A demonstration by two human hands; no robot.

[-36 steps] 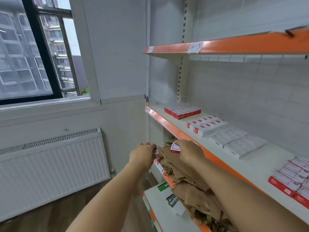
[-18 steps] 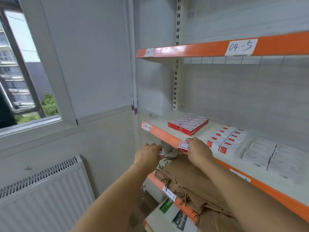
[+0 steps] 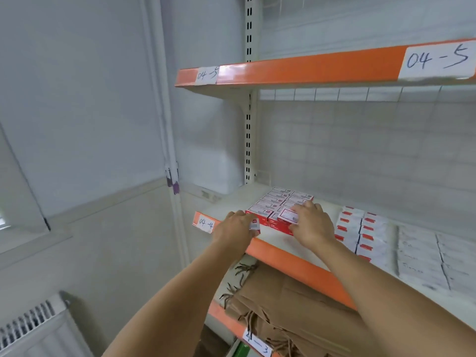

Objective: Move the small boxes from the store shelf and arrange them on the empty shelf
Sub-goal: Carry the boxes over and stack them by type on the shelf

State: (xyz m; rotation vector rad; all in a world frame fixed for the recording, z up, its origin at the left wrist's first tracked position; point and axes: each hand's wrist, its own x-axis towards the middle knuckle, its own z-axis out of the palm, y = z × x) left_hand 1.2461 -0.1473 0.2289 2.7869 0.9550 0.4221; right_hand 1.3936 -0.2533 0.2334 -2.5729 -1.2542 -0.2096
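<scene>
A block of small red-and-white boxes [image 3: 275,203] lies at the left end of the shelf labelled 04-4 [image 3: 273,239]. My left hand [image 3: 235,228] grips one small box [image 3: 255,225] at the shelf's front edge, just left of the block. My right hand [image 3: 310,222] holds another small box [image 3: 288,215] and sets it against the block's front right corner. Both forearms reach up from below.
More rows of white boxes with red marks [image 3: 360,230] and plain white boxes [image 3: 422,256] lie to the right on the same shelf. An orange-edged shelf 04-5 [image 3: 296,70] hangs above. Brown paper bags [image 3: 288,300] fill the shelf below. A radiator [image 3: 31,325] stands at lower left.
Both hands rose from the paper-bag shelf to the 04-4 shelf, each carrying a small box. The camera turned right and came closer to the shelves.
</scene>
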